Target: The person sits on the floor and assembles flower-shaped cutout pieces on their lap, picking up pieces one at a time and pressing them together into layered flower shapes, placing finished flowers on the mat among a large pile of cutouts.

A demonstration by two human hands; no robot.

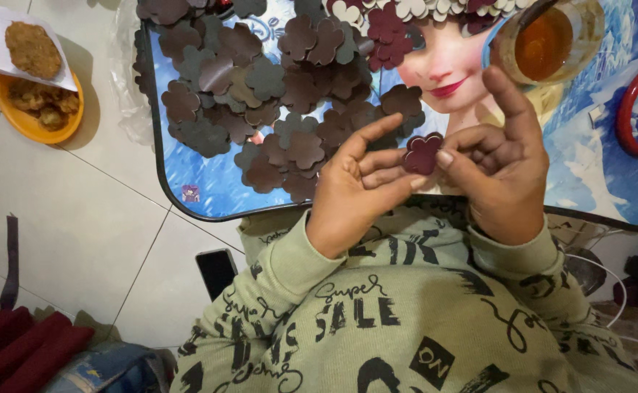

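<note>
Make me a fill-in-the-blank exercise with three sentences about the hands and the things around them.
1. Both the left hand and the right hand hold one dark red cutout shaped like a ____.
2. The pile of cutouts lies on a small printed table whose main colour is ____.
3. The fried snacks on the floor sit in a bowl coloured ____.

Missing words: flower; blue; orange

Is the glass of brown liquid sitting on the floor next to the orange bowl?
No, the glass stands on the blue table, far from the orange bowl.
</note>
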